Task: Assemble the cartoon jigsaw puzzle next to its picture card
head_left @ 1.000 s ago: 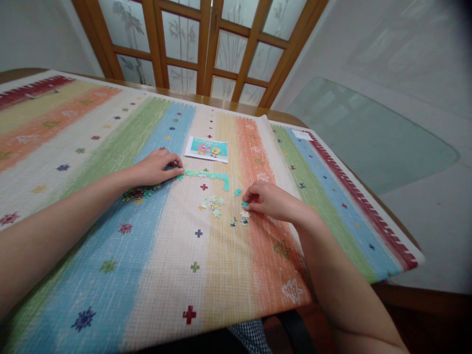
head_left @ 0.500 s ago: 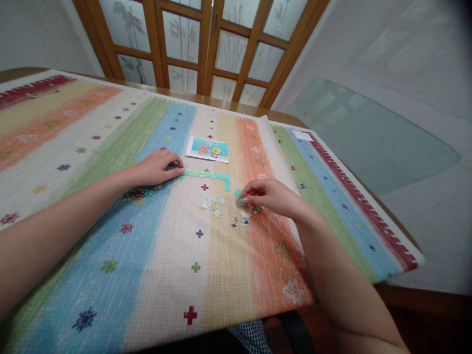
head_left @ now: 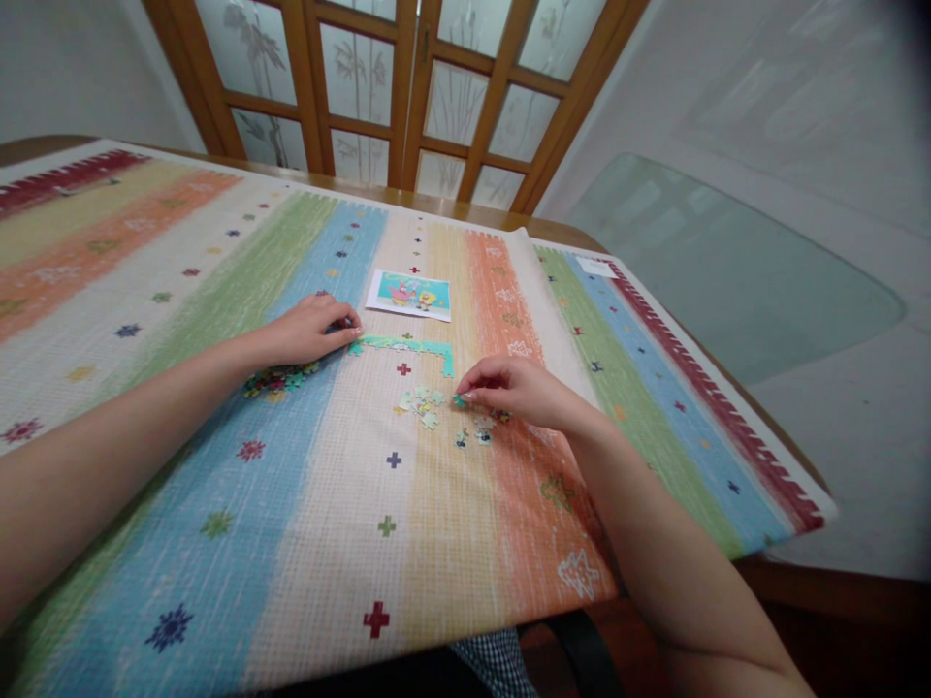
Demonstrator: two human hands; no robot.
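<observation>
A strip of joined jigsaw puzzle (head_left: 407,344), turquoise along its top and turning down at the right end, lies on the striped tablecloth (head_left: 327,543). The fingers of my left hand (head_left: 309,328) are closed at the strip's left end. Between the thumb and fingertips of my right hand (head_left: 520,388) is a small teal puzzle piece (head_left: 460,399), just below the strip's right corner. Pale loose pieces (head_left: 422,405) lie to its left. More loose pieces (head_left: 484,429) sit below and partly under the right hand.
Above the strip lies a cartoon picture card (head_left: 408,295). A pile of mixed puzzle pieces (head_left: 280,380) is partly hidden under my left wrist. A small white paper (head_left: 596,267) rests near the far right table edge. Wooden glass doors (head_left: 400,87) stand beyond the table.
My right hand has moved slightly left with the teal piece, away from the loose pieces on the right. The left hand stays almost in place at the strip's left end.
</observation>
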